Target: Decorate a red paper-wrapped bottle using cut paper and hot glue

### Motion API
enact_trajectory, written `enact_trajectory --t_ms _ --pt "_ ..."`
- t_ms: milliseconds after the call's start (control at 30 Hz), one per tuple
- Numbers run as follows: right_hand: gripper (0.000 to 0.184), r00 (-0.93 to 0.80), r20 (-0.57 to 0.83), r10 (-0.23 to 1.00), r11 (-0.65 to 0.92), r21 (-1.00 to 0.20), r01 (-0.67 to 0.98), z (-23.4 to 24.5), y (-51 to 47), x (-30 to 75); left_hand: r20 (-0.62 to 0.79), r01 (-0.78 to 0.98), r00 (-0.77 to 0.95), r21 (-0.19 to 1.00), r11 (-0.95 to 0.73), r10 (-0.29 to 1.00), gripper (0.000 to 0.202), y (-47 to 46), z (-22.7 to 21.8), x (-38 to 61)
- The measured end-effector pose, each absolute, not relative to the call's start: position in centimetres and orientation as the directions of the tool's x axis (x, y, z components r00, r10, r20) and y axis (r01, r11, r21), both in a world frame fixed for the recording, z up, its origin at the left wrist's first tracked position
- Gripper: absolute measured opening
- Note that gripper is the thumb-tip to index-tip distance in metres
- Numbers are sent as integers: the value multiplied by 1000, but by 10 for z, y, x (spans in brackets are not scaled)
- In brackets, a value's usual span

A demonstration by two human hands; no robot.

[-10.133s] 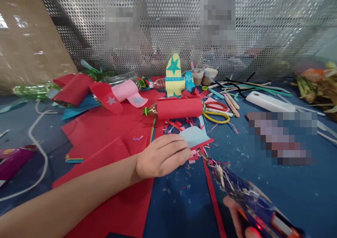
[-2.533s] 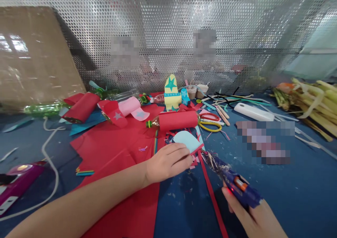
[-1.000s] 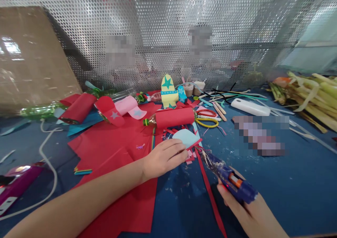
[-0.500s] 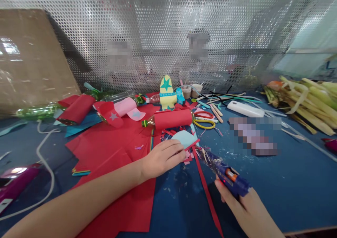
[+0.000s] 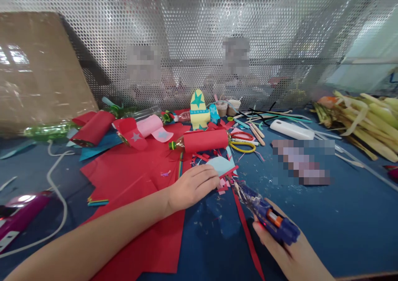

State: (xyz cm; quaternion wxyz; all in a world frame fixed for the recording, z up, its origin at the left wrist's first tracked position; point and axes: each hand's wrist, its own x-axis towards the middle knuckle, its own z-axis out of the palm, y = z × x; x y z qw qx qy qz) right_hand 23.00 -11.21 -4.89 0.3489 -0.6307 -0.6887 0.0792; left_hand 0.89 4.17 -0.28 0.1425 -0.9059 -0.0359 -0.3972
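My left hand point(image 5: 191, 186) lies knuckles-up on the blue table, fingers pressed together on the near edge of a light blue paper cut-out point(image 5: 221, 164) with a red strip along its side. My right hand point(image 5: 287, 248) is wrapped round the grip of a blue glue gun point(image 5: 264, 211) smeared with dried glue. The gun's nozzle points up-left and sits just right of my left fingertips, among small pink and red scraps. A bottle wrapped in red paper point(image 5: 203, 140) lies crosswise just behind the cut-out.
Red paper sheets point(image 5: 124, 177) cover the table's left middle. Scissors point(image 5: 244, 142), a yellow paper rocket point(image 5: 198, 110), more wrapped bottles point(image 5: 93, 127), sticks and a white case point(image 5: 290, 129) lie behind. Green stalks point(image 5: 370, 121) pile at right. A perforated metal screen backs the table.
Over ten seconds the glue gun drew back from close to the camera, its nozzle staying near the cut-out. In the last second both hands barely shifted.
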Motion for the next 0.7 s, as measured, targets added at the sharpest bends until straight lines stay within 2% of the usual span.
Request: enact_trajectory --t_ms 200,367,467,567,700 --pt "40 26 383 923 199 -536 820 -51 -112 233 725 183 688 -223 -957 -37 11 41 -3 8" --pt "41 189 384 904 96 -612 785 -51 -113 225 732 199 679 -245 -949 -47 12 42 -5 8" --pt "41 230 356 906 64 -651 757 -53 -115 222 730 196 682 -251 -948 -52 13 42 -6 8" --pt "39 158 359 920 111 -624 774 -49 -114 224 725 190 686 -256 -948 -58 13 42 -5 8" --pt "36 -7 481 876 283 -502 817 -39 -110 224 732 194 678 -264 -945 -65 14 42 -3 8"
